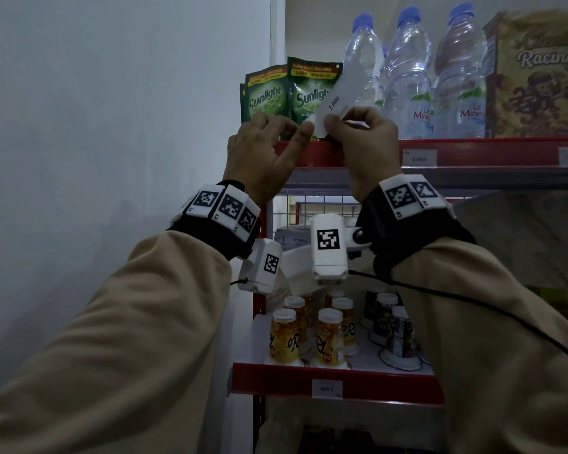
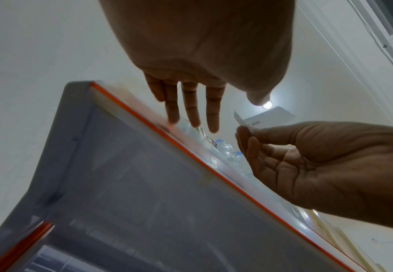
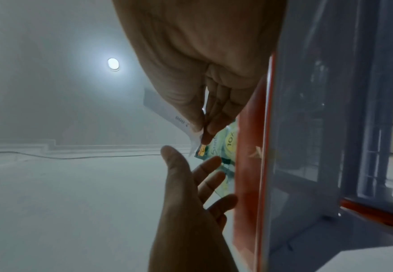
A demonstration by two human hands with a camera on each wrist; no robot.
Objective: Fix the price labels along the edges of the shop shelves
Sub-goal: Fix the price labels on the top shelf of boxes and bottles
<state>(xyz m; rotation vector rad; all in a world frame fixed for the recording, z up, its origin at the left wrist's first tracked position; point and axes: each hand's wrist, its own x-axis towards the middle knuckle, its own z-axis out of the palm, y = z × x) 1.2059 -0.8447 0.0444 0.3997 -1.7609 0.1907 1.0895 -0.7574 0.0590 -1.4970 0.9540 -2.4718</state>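
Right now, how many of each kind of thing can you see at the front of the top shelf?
Green Sunlight pouches: 2
Water bottles: 3
Brown box: 1
Total: 6
More may be hiding behind these, where the head view cannot see them clearly.

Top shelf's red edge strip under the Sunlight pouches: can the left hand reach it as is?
Probably yes: the left hand is open, holds nothing, right at the red edge strip; nothing lies between.
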